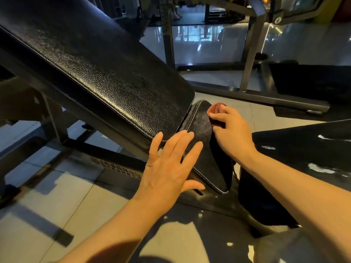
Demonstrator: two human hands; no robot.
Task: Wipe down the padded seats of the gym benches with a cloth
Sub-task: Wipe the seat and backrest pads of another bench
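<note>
Cloth, reddish-brown and bunched, lies under the right hand at the far right edge of the seat pad, just right of the frame's centre. That hand's fingers are curled over the cloth and grip it against the black textured vinyl. The left hand is released, fingers straight and spread, lying flat on the near left side of the same seat pad, with the thumb down along the pad's lower edge; it looks to be steadying the pad.

Judging by the cloth's position, the wipe is under way on this small seat pad, but how much of it has been covered cannot be told: the vinyl shows a dull sheen, yet no clear wet streak. The long inclined back pad, running from the upper left of the frame down to meet the seat, shows no sign either way of having been wiped. Other benches named in the task would remain; a second dark padded surface at the right edge, flecked with light patches, may be one of them.

Below the pads, the dark steel bench frame carries raised lettering, too blurred to read with certainty. It stands on a pale tiled floor crossed by hard shadows. Across the top of the frame, upright machine posts rise from a glossy floor that reflects light from beyond.
</note>
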